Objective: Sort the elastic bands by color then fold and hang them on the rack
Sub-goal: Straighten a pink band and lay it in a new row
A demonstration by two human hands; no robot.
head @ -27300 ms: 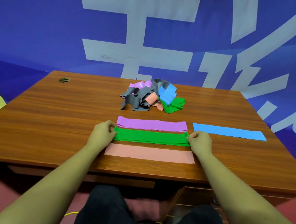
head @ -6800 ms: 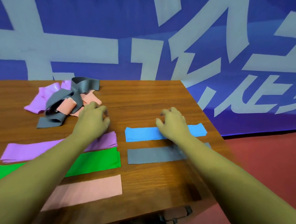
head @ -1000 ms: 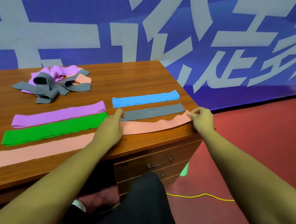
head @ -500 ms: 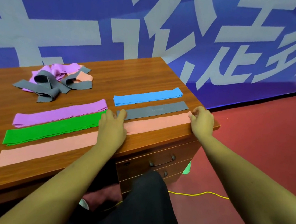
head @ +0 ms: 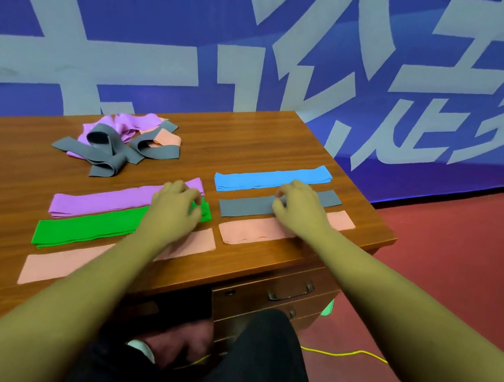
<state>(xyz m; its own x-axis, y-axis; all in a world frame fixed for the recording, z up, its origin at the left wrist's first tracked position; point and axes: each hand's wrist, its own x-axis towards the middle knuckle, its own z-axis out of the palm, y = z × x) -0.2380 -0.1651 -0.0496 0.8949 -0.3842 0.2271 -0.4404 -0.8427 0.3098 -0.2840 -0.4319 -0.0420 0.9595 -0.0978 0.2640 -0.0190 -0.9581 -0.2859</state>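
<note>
Sorted bands lie flat in two groups on the wooden desk [head: 250,137]. On the left are a purple band [head: 97,202], a green band [head: 85,229] and a pink band [head: 50,266]. On the right are a blue band [head: 270,177], a grey band [head: 242,208] and a second pink band [head: 249,232]. A tangled pile [head: 115,148] of grey, purple and pink bands sits at the back left. My left hand [head: 177,204] hovers over the right ends of the purple and green bands, fingers loosely curled. My right hand [head: 300,208] is over the grey band, fingers loosely curled, holding nothing.
The desk's right edge [head: 375,222] drops to red floor just past the right-hand bands. Drawers with a handle [head: 289,294] sit under the front edge. A yellow cable [head: 348,353] lies on the floor. A blue banner fills the background.
Both hands let go of the ends of the right pink band, which now lies flat. They moved forward, the left over the green band's end, the right over the grey band.
</note>
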